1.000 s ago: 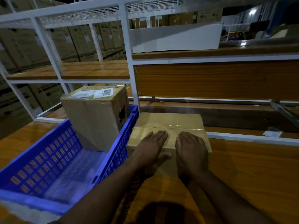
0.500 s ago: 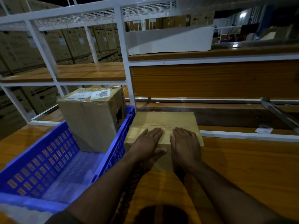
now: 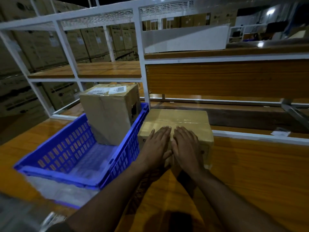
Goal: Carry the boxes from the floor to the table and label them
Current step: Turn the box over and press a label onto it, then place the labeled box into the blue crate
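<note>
My left hand (image 3: 157, 144) and right hand (image 3: 187, 146) pressed flat on the cardboard box (image 3: 177, 121); I judged smoothing outward toward three and nine o'clock best.

Two bare forearms, left grip (image 3: 157, 146), right grip (image 3: 187, 148), no rings visible, possibly a dark sleeve edge.

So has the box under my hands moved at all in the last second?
No. The box still sits right beside the crate, its right edge meeting the white rail at the same spot; only the camera shifted.
</note>
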